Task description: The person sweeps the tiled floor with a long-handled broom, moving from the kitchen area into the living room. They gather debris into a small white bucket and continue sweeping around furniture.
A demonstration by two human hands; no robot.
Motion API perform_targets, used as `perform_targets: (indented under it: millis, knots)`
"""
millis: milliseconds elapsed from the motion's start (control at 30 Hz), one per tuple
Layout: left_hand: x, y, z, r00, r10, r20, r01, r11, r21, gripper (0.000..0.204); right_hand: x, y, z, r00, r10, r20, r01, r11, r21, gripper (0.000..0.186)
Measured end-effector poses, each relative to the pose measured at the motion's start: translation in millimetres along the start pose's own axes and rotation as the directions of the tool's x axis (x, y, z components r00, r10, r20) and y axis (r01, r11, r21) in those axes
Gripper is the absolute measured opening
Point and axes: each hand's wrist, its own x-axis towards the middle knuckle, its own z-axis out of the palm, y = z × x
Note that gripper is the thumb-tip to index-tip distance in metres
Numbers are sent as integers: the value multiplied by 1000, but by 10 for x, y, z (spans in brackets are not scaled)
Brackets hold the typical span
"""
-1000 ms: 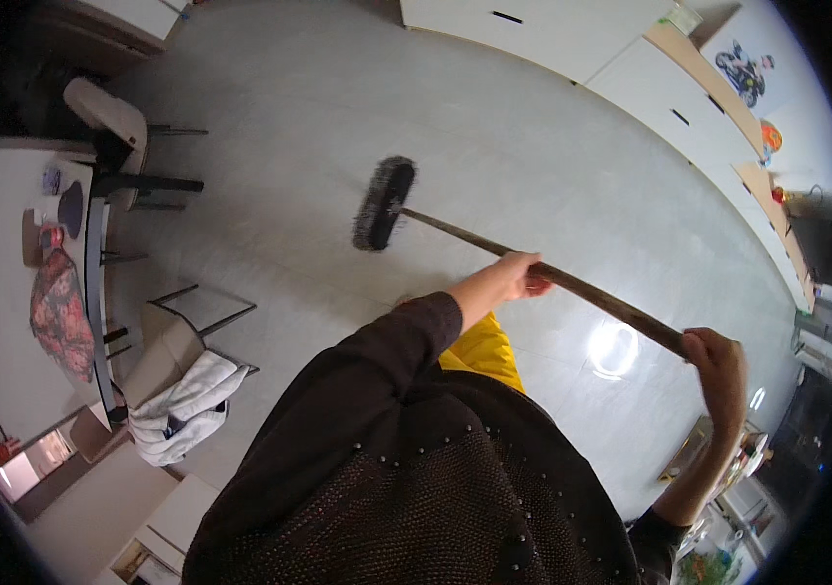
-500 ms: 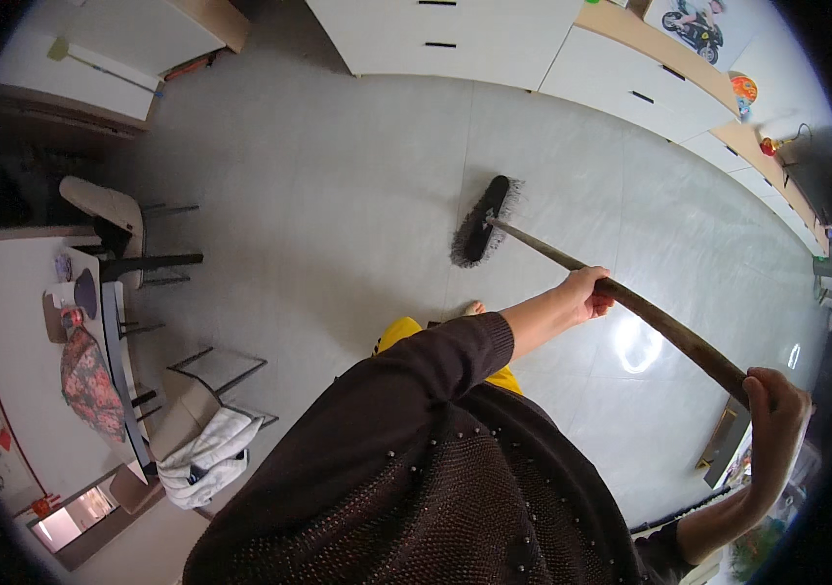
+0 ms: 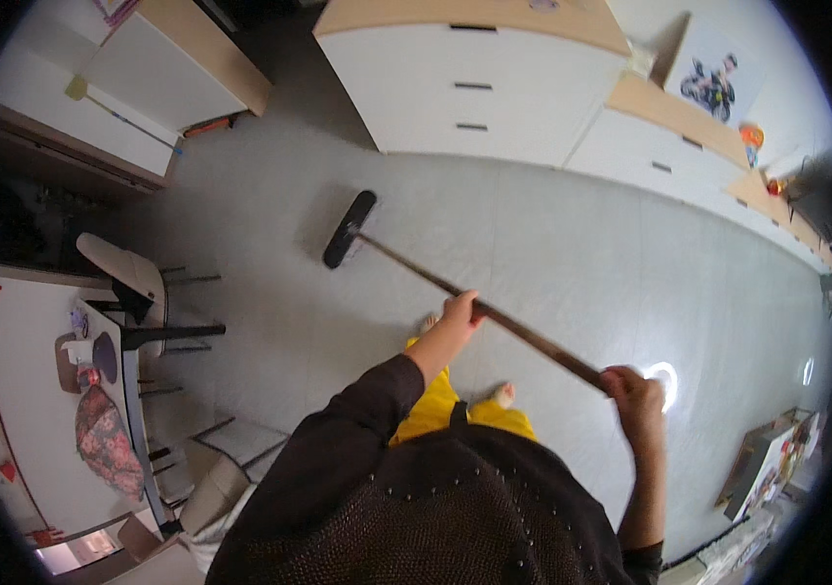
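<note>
My left hand (image 3: pixel 457 318) grips the middle of a long wooden broom handle (image 3: pixel 539 343), and my right hand (image 3: pixel 633 395) is closed around its end at the lower right. The handle runs up-left to a black bristled broom head (image 3: pixel 348 230), which rests on the grey tiled floor (image 3: pixel 552 244). Below my left hand are my bare feet (image 3: pixel 504 394) and yellow trousers (image 3: pixel 505 421).
White drawer units (image 3: pixel 416 88) with wooden tops line the far side. A cabinet (image 3: pixel 172 68) stands at upper left. On the left are a table (image 3: pixel 16 390) and beige chairs (image 3: pixel 114 258). A low shelf with items (image 3: pixel 767 468) sits at lower right.
Over the last half second the broom head has moved left across the floor. Both my hands have shifted left with the handle, and more of the drawer unit's top has come into view.
</note>
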Motion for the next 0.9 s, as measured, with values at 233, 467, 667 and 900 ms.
perform_targets:
  millis: [233,467,667,900]
  knots:
    - [579,1816,-1292,937,118,-328,-93,992,91,34,765,-1477,1411,892,-387,231,403,915,-23,28]
    - [979,2447,-2023,911,-3,-412,7,1000,8,30,1190,-2441,1913,793,-353,497,493,851,-183,30]
    - [1183,2282,-1512,955,-189,-227,201,979,31,26,1432,-2089,1511,878,-280,389,354,926,-133,28]
    - [1020,2052,-447,946,-325,10,317,927,201,19,1860,-1732,718,970,-175,170,202,967,-153,19]
